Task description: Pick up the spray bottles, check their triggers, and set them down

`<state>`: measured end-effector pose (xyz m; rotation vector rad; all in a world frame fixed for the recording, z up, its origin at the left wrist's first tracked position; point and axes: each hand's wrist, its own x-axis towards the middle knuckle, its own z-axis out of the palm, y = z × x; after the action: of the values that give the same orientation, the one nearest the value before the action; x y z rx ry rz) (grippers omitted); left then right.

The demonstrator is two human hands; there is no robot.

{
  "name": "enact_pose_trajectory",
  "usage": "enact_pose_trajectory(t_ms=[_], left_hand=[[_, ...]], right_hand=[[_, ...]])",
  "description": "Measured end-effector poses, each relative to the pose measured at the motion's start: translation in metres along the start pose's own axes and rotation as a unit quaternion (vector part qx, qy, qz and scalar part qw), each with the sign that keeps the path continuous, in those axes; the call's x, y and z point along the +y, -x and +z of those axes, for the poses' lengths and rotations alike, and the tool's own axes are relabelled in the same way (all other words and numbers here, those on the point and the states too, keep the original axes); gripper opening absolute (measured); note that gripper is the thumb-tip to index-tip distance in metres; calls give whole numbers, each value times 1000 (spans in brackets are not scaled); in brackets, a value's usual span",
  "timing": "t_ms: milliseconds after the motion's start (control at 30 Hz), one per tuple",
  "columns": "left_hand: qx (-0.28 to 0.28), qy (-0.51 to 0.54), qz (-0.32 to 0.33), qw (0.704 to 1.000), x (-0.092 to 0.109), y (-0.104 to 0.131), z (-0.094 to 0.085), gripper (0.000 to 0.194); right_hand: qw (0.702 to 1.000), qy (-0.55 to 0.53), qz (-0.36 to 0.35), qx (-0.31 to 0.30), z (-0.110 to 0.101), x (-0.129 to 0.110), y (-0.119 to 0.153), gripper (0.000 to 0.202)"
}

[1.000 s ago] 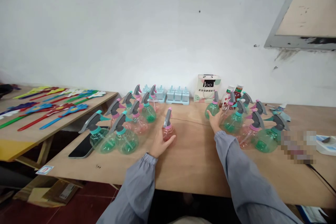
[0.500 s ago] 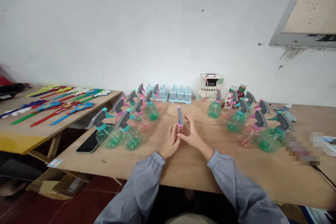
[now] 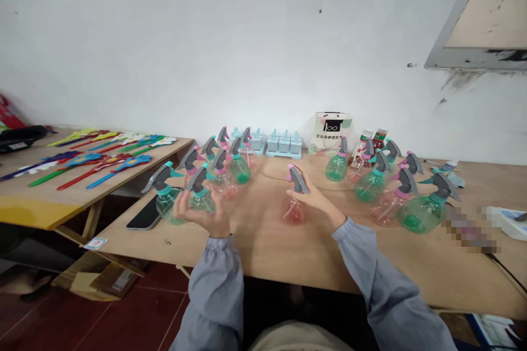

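A pink-bodied spray bottle (image 3: 293, 211) with a grey trigger head stands upright at the middle of the table. Around the side of its head, my right hand (image 3: 310, 193) has its fingers closed. My left hand (image 3: 208, 218) is at the left group, its fingers apart and curved in front of a green spray bottle (image 3: 201, 197) with a teal collar. Whether those fingers touch the bottle I cannot tell. Just beyond it is another green spray bottle (image 3: 164, 203), partly covered by my left fingertips.
More spray bottles stand in a right-hand group, including a green one (image 3: 422, 214). A phone (image 3: 143, 214) lies at the left. Behind are pale blue moulds (image 3: 284, 145) and a printed box (image 3: 329, 137). Colourful hand-shaped sticks (image 3: 119, 170) cover the neighbouring table.
My left hand has left the pink spray bottle and moved left to the green ones. My right hand has shifted up to its head, which is now turned and tilted differently.
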<state>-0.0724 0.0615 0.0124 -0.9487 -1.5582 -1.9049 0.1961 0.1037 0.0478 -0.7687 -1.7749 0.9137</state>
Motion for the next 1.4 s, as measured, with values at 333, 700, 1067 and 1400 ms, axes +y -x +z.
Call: enact_pose_trajectory(t_ms=[333, 700, 1067, 1400], left_hand=[[-264, -137, -70, 952, -28, 18, -8, 72], [-457, 113, 3, 882, 24, 66, 67, 63], [-444, 98, 43, 890, 14, 78, 68, 82], [-454, 105, 44, 884, 14, 76, 66, 81]], right_hand=[[997, 44, 17, 68, -6, 12, -5, 53], [971, -161, 99, 147, -14, 18, -7, 40], [938, -194, 141, 250, -16, 25, -6, 47], [942, -210, 150, 216, -10, 13, -4, 40]])
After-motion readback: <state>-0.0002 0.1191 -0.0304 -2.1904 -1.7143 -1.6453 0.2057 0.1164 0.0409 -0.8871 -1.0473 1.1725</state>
